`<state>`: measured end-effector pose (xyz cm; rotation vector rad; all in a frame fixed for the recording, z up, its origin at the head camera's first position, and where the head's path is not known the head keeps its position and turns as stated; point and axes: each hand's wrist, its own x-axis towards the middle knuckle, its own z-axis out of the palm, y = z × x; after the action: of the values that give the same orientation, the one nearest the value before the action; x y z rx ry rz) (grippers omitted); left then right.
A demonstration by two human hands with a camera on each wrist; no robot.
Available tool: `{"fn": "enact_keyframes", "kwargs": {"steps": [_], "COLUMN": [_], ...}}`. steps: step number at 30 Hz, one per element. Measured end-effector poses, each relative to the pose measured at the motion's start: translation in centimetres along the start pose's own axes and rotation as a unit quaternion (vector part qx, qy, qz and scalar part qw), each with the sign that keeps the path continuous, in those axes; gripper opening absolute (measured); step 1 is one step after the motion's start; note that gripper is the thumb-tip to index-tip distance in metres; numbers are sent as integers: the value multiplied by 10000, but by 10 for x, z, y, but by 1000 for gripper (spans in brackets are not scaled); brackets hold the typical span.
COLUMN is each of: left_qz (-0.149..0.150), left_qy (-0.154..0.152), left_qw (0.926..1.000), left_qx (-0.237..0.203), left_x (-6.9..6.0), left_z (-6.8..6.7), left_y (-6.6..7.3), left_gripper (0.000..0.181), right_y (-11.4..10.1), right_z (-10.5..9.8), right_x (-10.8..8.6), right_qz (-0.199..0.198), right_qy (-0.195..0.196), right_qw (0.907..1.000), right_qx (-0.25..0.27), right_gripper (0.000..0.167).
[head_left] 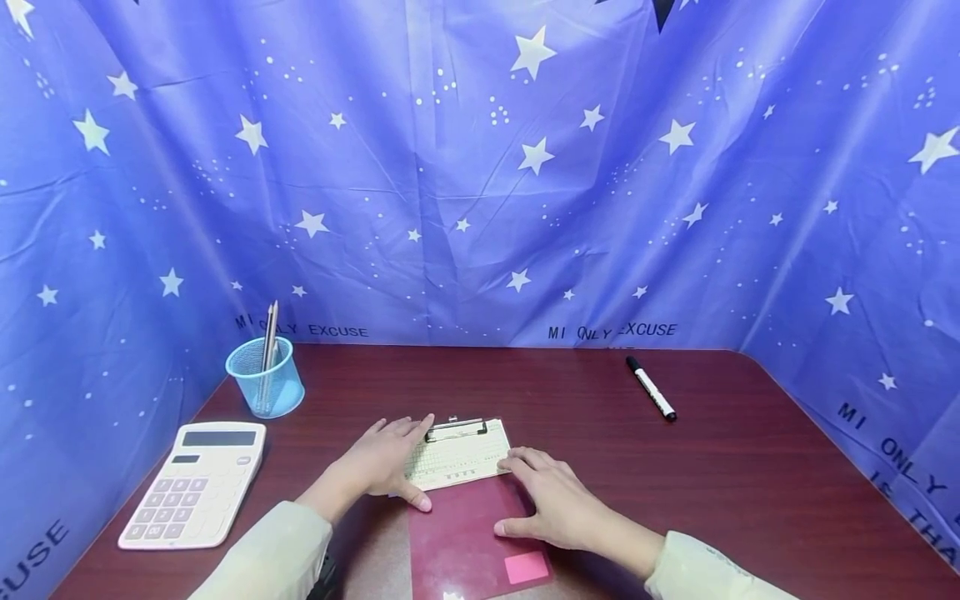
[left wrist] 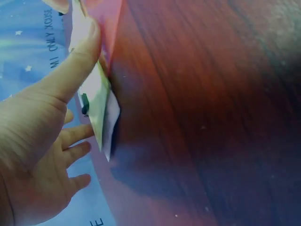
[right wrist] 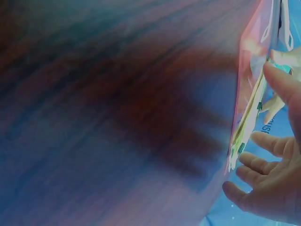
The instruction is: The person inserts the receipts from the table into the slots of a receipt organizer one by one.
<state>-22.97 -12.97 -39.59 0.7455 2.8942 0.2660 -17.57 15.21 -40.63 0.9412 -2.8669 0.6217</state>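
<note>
In the head view a small stack of printed forms (head_left: 459,461) with a black metal clip (head_left: 459,430) at its far edge lies on a translucent red folder (head_left: 461,533). My left hand (head_left: 386,462) is at the stack's left side, fingers spread, its thumb near the lower left corner. On the other side, my right hand (head_left: 551,500) has its fingertips at the stack's right edge and its thumb over the folder. The left wrist view has the thumb across the edge of the forms (left wrist: 96,99). Loosely bent right fingers (right wrist: 265,141) show beside the stack in the right wrist view.
A pink label (head_left: 527,567) is on the folder's near right corner. To the left are a white calculator (head_left: 197,483) and a blue mesh cup (head_left: 264,379) holding pencils (head_left: 270,333). A black-and-white marker (head_left: 651,389) lies at the back right. Starry blue curtains (head_left: 480,167) surround the dark wooden table (head_left: 735,483).
</note>
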Motion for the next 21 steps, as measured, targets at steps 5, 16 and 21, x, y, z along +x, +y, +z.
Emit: {"fn": "enact_keyframes", "kwargs": {"steps": [5, 16, 21], "left_qz": [25, 121, -22], "left_qy": [232, 377, 499], "left_qw": [9997, 9992, 9988], "left_qx": [2, 38, 1], "left_x": [4, 16, 24], "left_z": [3, 5, 6], "left_y": [-3, 5, 11], "left_gripper": [117, 107, 105], "right_y": [4, 10, 15], "right_z": [0, -5, -9], "right_x": [-2, -9, -12], "right_qz": [196, 450, 642], "right_qy": [-156, -142, -137], "right_qw": [9997, 9989, 9978], "right_qx": [-2, 5, -130], "right_gripper": [68, 70, 70]}}
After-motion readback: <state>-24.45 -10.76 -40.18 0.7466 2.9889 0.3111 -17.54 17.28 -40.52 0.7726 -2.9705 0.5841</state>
